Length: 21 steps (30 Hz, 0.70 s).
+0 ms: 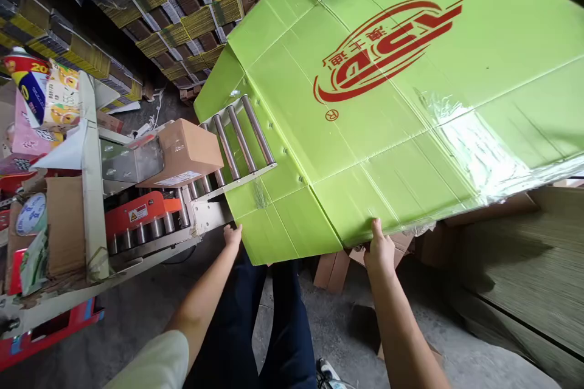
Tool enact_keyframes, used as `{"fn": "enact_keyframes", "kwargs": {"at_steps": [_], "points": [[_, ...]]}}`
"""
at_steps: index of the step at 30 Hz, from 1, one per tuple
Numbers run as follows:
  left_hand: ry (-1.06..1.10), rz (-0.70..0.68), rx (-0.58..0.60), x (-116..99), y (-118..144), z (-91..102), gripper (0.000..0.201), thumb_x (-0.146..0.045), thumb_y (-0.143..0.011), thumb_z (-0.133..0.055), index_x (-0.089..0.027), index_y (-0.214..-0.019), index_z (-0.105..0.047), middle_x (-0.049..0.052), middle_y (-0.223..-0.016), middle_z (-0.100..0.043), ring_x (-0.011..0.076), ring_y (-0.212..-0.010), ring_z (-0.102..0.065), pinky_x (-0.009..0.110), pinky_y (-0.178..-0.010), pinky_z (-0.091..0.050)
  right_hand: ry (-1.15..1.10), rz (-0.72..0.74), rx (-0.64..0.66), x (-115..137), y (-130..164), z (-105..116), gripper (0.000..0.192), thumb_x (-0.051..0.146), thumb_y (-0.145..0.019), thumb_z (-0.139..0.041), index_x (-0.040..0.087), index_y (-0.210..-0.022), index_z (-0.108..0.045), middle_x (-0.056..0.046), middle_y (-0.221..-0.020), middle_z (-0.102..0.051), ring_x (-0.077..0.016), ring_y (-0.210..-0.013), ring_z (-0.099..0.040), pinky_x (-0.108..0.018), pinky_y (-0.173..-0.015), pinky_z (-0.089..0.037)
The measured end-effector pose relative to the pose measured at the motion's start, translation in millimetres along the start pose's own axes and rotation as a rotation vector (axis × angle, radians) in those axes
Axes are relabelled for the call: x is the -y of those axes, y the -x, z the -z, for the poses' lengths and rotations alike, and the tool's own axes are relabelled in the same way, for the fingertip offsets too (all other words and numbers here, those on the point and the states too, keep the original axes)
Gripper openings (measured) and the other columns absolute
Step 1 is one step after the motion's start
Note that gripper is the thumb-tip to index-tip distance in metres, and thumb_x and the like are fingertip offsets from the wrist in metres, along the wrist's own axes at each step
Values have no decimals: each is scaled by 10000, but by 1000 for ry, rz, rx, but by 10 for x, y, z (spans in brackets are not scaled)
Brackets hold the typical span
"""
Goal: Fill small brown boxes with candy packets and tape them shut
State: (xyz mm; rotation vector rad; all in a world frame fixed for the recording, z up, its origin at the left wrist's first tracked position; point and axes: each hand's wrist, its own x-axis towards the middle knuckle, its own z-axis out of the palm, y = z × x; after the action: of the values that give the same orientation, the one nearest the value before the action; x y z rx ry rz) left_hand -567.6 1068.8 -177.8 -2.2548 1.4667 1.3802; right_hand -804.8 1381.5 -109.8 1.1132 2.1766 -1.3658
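Note:
A big flattened green carton (392, 103) with a red logo lies tilted over the roller conveyor (237, 140) and fills the upper right. My left hand (232, 236) grips the carton's near left flap edge, close to the conveyor's end. My right hand (378, 249) grips the carton's near edge further right, thumb on top. Clear tape shines along the carton's seam on the right.
A small brown box (185, 152) sits on the rollers inside the orange sealing machine (137, 213) at left. Stacked flat cartons (182, 18) fill the back. Colourful packets (41, 91) lie far left. More flat cardboard (524, 255) lies at right on the concrete floor.

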Motion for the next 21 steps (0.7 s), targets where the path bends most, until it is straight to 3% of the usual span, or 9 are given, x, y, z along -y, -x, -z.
{"fn": "enact_keyframes", "kwargs": {"at_steps": [1,3,6,8,11,13,16,18,21], "points": [[-12,-76,-30,-48,130,12,349,-191,-784,-752,-167,-1102,-611,173,-1338,-601,315,-1435,-418,422,-1155,-389,9,13,-35,16,65,28,627,697,-745,-671,175,-1070,-548,-71,-955,-598,-252,-942,-627,-389,-774,-582],[-44,-366,-25,-286,360,-4,455,-228,-824,-712,-198,-1253,-563,153,-1480,-492,267,-1489,-336,394,-1232,-282,43,118,-194,66,231,94,614,656,-781,-659,178,-1138,-515,-104,-1085,-586,-266,-1062,-600,-433,-919,-552],[-152,-984,37,-1015,454,-226,516,-354,-931,-591,-197,-1409,-480,157,-1541,-429,252,-1483,-352,423,-1258,-239,176,496,-384,214,458,115,553,545,-867,-619,156,-1242,-502,-163,-1253,-544,-278,-1195,-545,-482,-1084,-444],[-265,-1153,32,-1587,320,-491,572,-385,-974,-515,-184,-1499,-404,155,-1614,-332,249,-1528,-263,442,-1272,-195,317,767,-276,372,513,-15,547,514,-892,-604,128,-1272,-525,-187,-1270,-558,-304,-1216,-539,-522,-1094,-420],[-504,-1123,103,-2150,22,-874,655,-454,-946,-564,-215,-1533,-398,120,-1670,-223,296,-1556,-171,515,-1270,-160,537,947,29,621,429,-438,613,542,-913,-564,111,-1345,-509,-223,-1359,-537,-362,-1299,-481,-590,-1088,-391],[-597,-1109,116,-2232,-106,-1022,626,-481,-939,-566,-217,-1498,-470,96,-1678,-208,308,-1564,-127,521,-1268,-167,677,961,161,701,322,-771,665,558,-941,-505,111,-1430,-451,-241,-1485,-437,-386,-1389,-393,-623,-1108,-350],[-633,-1145,73,-2104,-134,-1076,542,-449,-967,-513,-194,-1444,-544,89,-1677,-215,301,-1569,-99,517,-1273,-161,869,956,240,611,191,-1146,738,583,-950,-476,121,-1518,-383,-231,-1622,-232,-404,-1505,-200,-657,-1177,-200],[-643,-1147,64,-2010,-98,-1065,539,-414,-972,-504,-191,-1463,-521,98,-1676,-213,300,-1569,-105,537,-1271,-162,958,980,217,465,136,-1270,773,596,-951,-465,132,-1557,-341,-210,-1663,-111,-407,-1538,-74,-671,-1194,-92],[-689,-1133,66,-1954,-67,-1068,571,-391,-963,-524,-185,-1494,-474,123,-1676,-201,317,-1567,-103,576,-1262,-167,1022,1015,165,274,69,-1318,790,609,-973,-403,137,-1592,-270,-199,-1676,-5,-396,-1547,15,-673,-1194,-41]]}}
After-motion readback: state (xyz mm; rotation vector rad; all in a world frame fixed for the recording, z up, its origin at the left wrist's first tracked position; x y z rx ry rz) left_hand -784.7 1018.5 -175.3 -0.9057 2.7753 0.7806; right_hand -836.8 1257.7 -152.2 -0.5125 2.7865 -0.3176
